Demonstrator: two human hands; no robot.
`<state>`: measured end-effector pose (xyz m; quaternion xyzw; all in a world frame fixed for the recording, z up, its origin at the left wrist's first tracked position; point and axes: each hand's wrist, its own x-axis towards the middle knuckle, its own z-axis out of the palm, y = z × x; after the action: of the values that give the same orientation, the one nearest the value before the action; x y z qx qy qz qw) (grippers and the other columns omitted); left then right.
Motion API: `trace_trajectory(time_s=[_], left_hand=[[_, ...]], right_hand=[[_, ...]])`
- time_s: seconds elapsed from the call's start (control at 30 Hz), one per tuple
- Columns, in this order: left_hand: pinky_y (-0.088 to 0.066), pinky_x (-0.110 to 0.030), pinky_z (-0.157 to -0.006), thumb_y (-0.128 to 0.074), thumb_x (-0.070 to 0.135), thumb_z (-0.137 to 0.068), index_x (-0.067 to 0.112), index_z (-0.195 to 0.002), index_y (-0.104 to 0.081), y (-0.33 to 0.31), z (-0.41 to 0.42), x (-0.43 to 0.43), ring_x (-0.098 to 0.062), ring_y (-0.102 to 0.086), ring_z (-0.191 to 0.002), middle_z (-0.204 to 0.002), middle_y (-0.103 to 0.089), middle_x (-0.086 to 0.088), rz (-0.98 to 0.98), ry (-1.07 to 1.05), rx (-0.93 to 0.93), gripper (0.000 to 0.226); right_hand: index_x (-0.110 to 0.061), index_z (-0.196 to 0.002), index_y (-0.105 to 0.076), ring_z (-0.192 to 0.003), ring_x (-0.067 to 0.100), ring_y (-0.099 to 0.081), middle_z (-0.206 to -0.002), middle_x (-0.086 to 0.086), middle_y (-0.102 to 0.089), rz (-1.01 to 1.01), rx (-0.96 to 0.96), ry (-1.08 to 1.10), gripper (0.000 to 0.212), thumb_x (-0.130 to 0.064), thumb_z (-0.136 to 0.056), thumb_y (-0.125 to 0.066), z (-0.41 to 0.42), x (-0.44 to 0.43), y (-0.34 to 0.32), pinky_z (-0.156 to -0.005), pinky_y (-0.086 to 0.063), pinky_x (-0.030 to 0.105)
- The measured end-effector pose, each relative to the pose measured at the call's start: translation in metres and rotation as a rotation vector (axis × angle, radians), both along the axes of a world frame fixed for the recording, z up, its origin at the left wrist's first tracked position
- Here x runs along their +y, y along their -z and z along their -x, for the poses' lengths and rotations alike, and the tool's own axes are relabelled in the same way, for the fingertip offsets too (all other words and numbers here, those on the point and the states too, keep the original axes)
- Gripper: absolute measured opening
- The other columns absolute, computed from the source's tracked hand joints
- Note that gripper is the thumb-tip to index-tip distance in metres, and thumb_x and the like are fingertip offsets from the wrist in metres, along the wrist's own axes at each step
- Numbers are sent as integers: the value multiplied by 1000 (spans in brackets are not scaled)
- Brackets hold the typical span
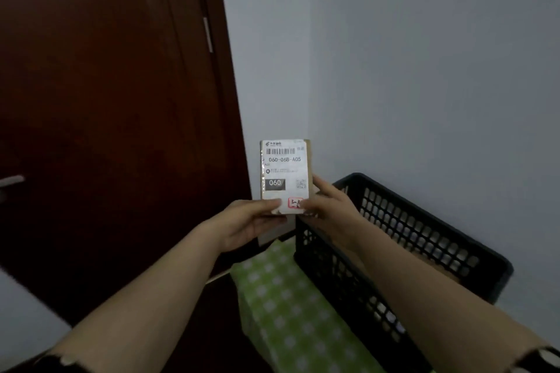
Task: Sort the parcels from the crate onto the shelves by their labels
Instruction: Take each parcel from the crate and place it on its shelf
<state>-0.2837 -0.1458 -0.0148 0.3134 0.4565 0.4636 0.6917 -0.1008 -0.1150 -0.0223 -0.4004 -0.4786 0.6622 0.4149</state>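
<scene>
A small brown cardboard parcel (285, 174) is held upright in front of me at mid-frame. Its white shipping label reads 060-06B-A05, and a small red-bordered sticker with handwriting sits at its lower right. My left hand (248, 221) grips the parcel's bottom left corner, thumb on the label. On the other side, my right hand (328, 206) grips its lower right edge, fingers wrapped behind. Just below and right of the parcel stands the black perforated plastic crate (424, 239); my right forearm hides most of its inside.
A dark wooden door (106, 115) with a metal handle (12, 182) fills the left. A pale wall corner lies behind the parcel. The crate rests on a surface covered with a green-and-white checked cloth (285, 306). No shelves are in view.
</scene>
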Motion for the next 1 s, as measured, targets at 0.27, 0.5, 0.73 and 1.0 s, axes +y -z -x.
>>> trace_trajectory(time_s=[0.27, 0.5, 0.73, 1.0], left_hand=[[-51, -23, -91, -60, -6, -83, 0, -108, -64, -20, 93, -55, -21, -64, -107, -113, -68, -15, -54, -115, 73, 26], [-54, -21, -84, -59, -7, -82, 0, -105, -64, -30, 139, -78, -16, -70, -91, -101, -72, -12, -83, -161, 62, 25], [-50, -26, -92, -69, 2, -68, 2, -108, -64, -34, 173, -95, -19, -66, -103, -107, -71, -11, -69, -218, 98, 40], [-43, -35, -104, -71, 6, -72, 8, -103, -68, -28, 213, -132, -18, -58, -114, -108, -71, -4, -24, -337, 194, 32]], right_hand=[[-24, -139, -46, -96, 15, -67, -113, 6, -69, -128, -40, -216, 63, 6, -84, -49, 90, -23, -27, -79, -55, 27], [-22, -140, -46, -90, 12, -68, -112, 5, -70, -125, 5, -252, 64, 8, -84, -47, 138, -37, -40, -76, -56, 26], [-22, -138, -48, -103, 20, -66, -111, 7, -70, -98, 46, -299, 62, 8, -84, -50, 176, -43, -42, -83, -56, 31], [-24, -140, -45, -113, 26, -60, -114, 9, -69, -13, 66, -386, 66, 4, -81, -56, 226, -52, -27, -101, -46, 45]])
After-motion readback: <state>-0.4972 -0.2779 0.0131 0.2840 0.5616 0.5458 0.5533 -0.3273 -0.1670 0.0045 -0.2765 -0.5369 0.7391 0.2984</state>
